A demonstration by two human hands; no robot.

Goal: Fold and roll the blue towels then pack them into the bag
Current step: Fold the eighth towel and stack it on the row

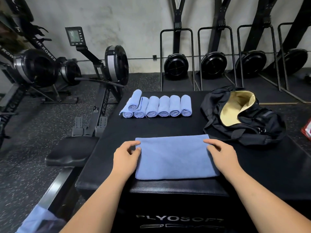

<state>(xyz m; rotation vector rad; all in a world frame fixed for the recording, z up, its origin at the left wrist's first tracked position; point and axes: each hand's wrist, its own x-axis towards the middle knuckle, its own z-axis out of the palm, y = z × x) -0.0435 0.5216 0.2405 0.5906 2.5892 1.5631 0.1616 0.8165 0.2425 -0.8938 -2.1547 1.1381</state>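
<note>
A folded blue towel (173, 158) lies flat on the near part of the black padded box (168, 126). My left hand (126, 157) pinches its left edge near the far corner. My right hand (222, 153) rests on the towel's right edge with fingers curled over it. Several rolled blue towels (158, 106) lie in a row at the far side of the box, one more stacked on top at the left end. The black bag (244, 130) with a tan lining lies open at the right of the box.
Rowing machines (107, 64) stand on the floor to the left, one seat (70, 152) right beside the box. Fan units in black frames (213, 63) line the back wall. More blue cloth (38, 219) shows at the bottom left. A red and white item (307, 130) lies at the right edge.
</note>
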